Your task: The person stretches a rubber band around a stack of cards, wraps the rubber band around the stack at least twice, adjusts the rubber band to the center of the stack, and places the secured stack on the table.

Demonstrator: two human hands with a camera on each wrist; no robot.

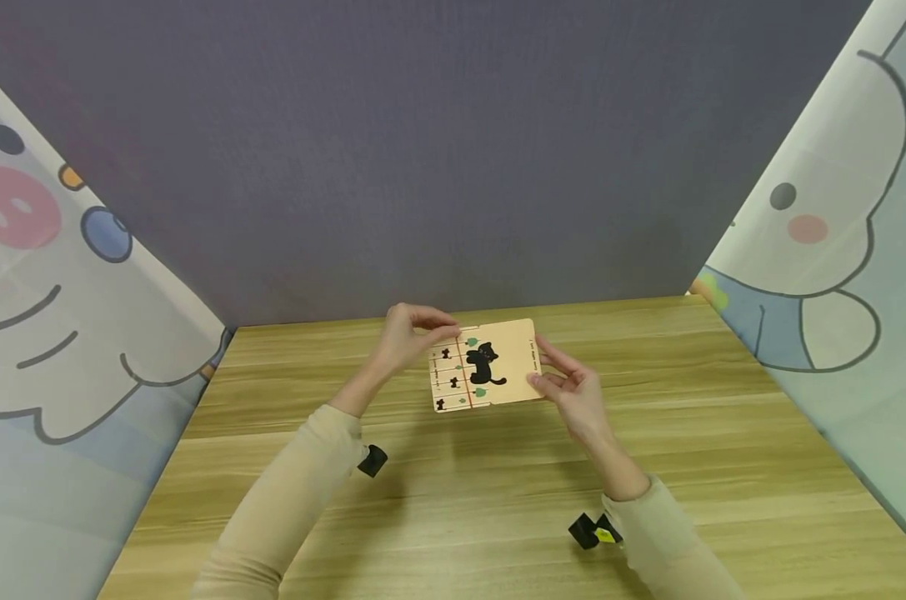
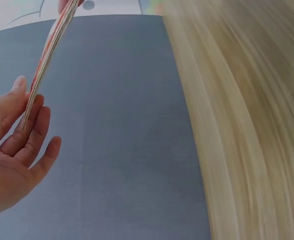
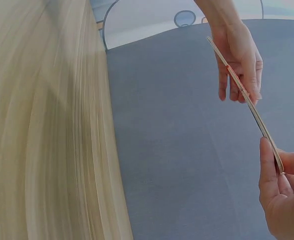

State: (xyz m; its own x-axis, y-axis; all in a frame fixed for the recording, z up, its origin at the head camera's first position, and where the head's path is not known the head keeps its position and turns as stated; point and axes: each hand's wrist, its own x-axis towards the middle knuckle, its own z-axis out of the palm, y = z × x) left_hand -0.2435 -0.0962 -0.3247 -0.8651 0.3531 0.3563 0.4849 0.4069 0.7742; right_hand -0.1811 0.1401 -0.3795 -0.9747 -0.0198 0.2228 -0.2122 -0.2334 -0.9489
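A thin cream notebook [image 1: 508,367] is held up over the table, its face with a black cat and small green leaves turned toward the head camera. A red line crosses it near its left side. My left hand [image 1: 411,337] pinches its upper left corner between thumb and fingers. At its right edge, my right hand [image 1: 576,396] grips it, thumb on the printed face and fingers behind. In the left wrist view the notebook [image 2: 49,52] appears edge-on as a thin stack of layers. The right wrist view also shows the notebook [image 3: 256,117] edge-on, a hand at either end.
Beneath the hands lies a wood-grain table [image 1: 453,492]. A dark grey panel [image 1: 453,158] stands along its far edge. Cartoon-printed curtains [image 1: 55,333] flank both sides. Small black pieces [image 1: 372,460] sit beside the sleeve cuffs.
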